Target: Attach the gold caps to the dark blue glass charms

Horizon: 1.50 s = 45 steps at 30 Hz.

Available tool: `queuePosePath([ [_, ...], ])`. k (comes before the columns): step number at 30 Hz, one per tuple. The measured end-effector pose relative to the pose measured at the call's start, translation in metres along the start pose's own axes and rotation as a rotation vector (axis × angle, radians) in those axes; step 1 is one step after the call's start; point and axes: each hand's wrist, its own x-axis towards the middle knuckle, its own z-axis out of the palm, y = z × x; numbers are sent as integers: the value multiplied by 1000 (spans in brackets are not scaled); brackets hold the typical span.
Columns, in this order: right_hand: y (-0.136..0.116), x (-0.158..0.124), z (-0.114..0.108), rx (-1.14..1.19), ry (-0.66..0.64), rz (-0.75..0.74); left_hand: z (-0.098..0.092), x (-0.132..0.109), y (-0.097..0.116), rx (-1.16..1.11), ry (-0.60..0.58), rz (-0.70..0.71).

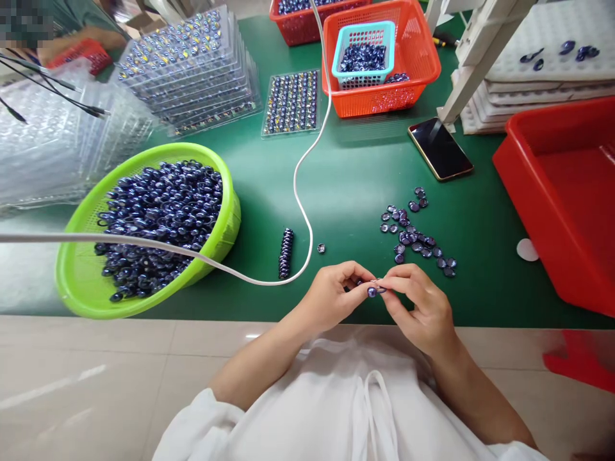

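Note:
In front of my white top, my left hand (334, 296) and my right hand (423, 304) meet over the table's near edge. Their thumbs and fingers pinch a small glossy dark-blue earbud shell (371, 292), rounded at one end with a thin curved part; the fingertips hide some of it. Just beyond the hands, loose dark-blue caps (417, 238) lie scattered on the green table. A single small cap (321, 248) rests left of them, near a tight row of dark-blue pieces (286, 253).
A green basket (232, 221) heaped with dark-blue shells stands left. A white cable (298, 192) loops across the table (259, 186). Behind are stacked clear trays (202, 89) and an orange basket (413, 96). A phone (441, 148) and red bin (533, 192) sit right. Another person's arm (96, 40) shows far left.

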Motion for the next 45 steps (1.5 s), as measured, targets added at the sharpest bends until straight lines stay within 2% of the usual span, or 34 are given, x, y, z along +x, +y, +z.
queuePosePath([
  [3,5,-3,0,-67,22,-18,-3,1,0,-163,-109,-82],
  [6,11,-7,0,-213,40,-98,-6,3,-1,-272,-151,-122],
  [10,16,-11,0,-291,-23,-222,-9,4,-1,-261,-97,-93],
  [13,16,-12,0,-232,-66,-211,-10,4,-3,-151,-36,-25],
  [16,13,-12,-1,-105,-56,-62,-11,4,-7,120,32,116],
  [21,9,-11,-4,222,19,309,-9,10,-16,588,111,470],
  [23,9,-11,-4,354,42,447,-7,12,-17,678,152,562],
  [25,10,-13,-2,463,61,555,-6,11,-16,649,164,586],
  [28,12,-16,4,599,100,644,-3,5,-11,419,47,511],
  [31,11,-17,12,704,158,666,2,-1,-8,170,-43,304],
  [37,3,-15,20,814,215,705,7,-7,-13,-184,-41,47],
  [41,2,-14,22,805,201,695,6,-7,-14,-308,-73,-18],
  [45,-1,-14,25,761,208,576,7,-7,-12,-452,-60,-58],
])
